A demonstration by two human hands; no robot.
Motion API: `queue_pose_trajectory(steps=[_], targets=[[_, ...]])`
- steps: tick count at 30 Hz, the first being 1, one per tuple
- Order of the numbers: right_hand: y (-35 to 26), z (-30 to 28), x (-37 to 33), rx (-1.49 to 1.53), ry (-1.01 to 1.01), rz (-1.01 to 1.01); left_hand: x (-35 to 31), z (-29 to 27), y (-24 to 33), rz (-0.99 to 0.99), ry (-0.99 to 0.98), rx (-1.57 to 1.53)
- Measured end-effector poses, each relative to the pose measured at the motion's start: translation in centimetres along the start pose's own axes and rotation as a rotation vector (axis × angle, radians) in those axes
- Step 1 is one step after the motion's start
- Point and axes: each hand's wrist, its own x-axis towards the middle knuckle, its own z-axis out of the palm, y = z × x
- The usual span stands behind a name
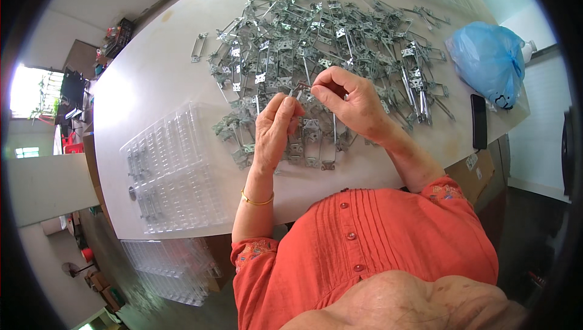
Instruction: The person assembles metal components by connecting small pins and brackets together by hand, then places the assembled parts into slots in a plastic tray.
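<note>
My left hand (274, 125) and my right hand (350, 97) meet above the near edge of a big heap of small metal brackets (328, 44) on a white table (158, 75). Between their fingertips they pinch one small metal bracket (302, 88), held just above the heap. Both hands have fingers closed on it. A gold bangle sits on my left wrist.
A clear plastic compartment tray (173, 169) lies left of my hands with a few brackets in it; more such trays are stacked below the table edge (170, 266). One loose bracket (198, 47) lies apart. A blue plastic bag (489, 60) and a black phone (478, 121) sit at right.
</note>
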Motion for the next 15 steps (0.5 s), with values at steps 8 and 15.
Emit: queue_pose_trajectory(steps=[8,15], targets=[[0.07,-0.08,-0.5,-0.033,-0.024,0.018,0.1,-0.43,-0.97,0.155,0.026,0.285],[-0.05,-0.74,-0.19,0.373,-0.208,0.271,-0.22,-0.3,-0.48,0.315,-0.021,0.487]])
